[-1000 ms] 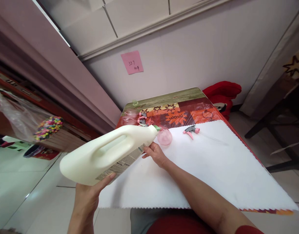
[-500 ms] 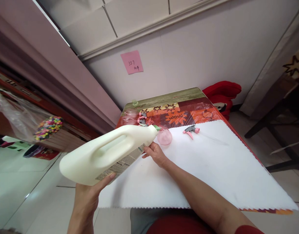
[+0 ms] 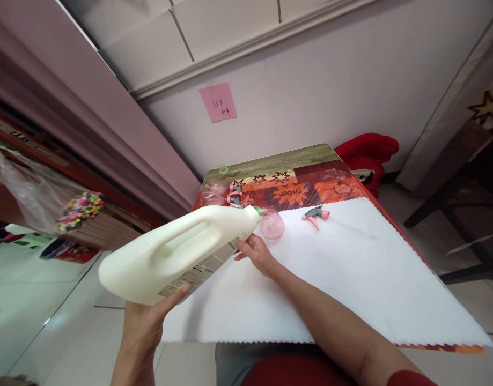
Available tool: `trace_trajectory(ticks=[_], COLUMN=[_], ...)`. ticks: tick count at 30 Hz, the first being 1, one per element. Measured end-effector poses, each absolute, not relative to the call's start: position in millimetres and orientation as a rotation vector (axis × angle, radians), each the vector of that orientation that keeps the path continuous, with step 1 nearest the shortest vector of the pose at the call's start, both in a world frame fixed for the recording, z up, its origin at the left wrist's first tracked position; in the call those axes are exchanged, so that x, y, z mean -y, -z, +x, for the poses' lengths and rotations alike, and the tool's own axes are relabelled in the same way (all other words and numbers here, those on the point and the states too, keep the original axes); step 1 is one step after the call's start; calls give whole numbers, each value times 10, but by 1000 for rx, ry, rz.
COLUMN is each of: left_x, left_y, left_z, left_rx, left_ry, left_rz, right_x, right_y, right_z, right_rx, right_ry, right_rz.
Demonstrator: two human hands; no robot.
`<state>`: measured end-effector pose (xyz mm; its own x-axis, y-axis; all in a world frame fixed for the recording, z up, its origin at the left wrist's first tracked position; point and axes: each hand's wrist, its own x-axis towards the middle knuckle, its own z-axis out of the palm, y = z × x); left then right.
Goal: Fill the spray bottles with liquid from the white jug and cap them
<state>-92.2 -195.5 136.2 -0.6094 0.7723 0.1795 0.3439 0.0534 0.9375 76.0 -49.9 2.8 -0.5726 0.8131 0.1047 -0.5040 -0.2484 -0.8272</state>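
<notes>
A large cream-white jug (image 3: 141, 257) with a moulded handle is tilted, its green spout (image 3: 258, 210) pointing right at the mouth of a pink see-through spray bottle (image 3: 272, 225). My left hand (image 3: 153, 311) is closed round the jug's base end from below. Beneath the jug's neck, my right hand (image 3: 256, 254) grips it with bent fingers. The pink bottle stands on a white cloth (image 3: 330, 284). To its right lies a grey and pink trigger sprayer (image 3: 316, 214) with a clear dip tube. Whether liquid is flowing cannot be made out.
Behind the jug lie more pink spray bottles (image 3: 214, 194) and sprayer heads (image 3: 235, 197). A green cap (image 3: 222, 170) sits at the table's far left corner. A wall with a pink note (image 3: 218, 102) rises behind. A red plush thing (image 3: 365, 155) is beyond the right edge.
</notes>
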Motion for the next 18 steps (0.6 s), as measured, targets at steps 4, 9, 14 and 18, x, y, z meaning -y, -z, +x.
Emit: trace_trajectory(ticks=[4, 9, 14, 18], left_x=[1946, 1948, 1952, 1945], left_y=[-1400, -1408, -1404, -1414], left_z=[-883, -883, -887, -869], left_rx=[-1944, -1958, -1967, -1959], left_ry=[-1592, -1583, -1579, -1583], left_rz=[1084, 1081, 1077, 1080], right_x=[502, 503, 507, 507], right_y=[-36, -48, -50, -56], right_z=[760, 767, 766, 767], right_rx=[1085, 1089, 1091, 1085], right_ry=[-1930, -1930, -1925, -1927], right_rz=[-445, -441, -441, -446])
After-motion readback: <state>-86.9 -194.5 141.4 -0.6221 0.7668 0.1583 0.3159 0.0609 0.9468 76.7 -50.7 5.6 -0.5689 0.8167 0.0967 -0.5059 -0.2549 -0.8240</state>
